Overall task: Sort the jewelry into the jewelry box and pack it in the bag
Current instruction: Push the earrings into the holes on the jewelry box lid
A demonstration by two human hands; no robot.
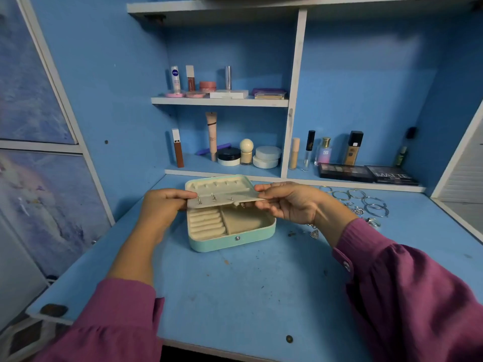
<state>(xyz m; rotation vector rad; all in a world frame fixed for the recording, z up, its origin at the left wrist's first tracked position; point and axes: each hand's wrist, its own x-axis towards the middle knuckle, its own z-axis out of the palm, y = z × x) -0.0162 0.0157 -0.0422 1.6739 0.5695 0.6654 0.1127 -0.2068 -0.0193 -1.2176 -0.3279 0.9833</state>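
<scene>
Earring panel [222, 201]: thin, light, bendy (studs could snag).
Left hand [163, 205]: pinches its left edge.
Right hand [287, 202]: pinches its right edge.
Jewelry box [232, 240]: rigid; lift by its sides.

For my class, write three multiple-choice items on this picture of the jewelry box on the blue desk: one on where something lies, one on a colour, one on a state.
1. Where do the loose silver hoops lie?
A. On the desk, right of the jewelry box
B. Inside the box
C. On the upper shelf

2. What colour is the outside of the jewelry box?
A. Red
B. Pale turquoise
C. Black

3. How is the earring flap held?
A. By the left hand alone
B. By no hand
C. By the left hand and right hand, one at each end

Answers: 1 A, the hoops rest on the desk beyond the right wrist; 2 B, its front wall shows it; 3 C, fingers pinch both ends.
</scene>
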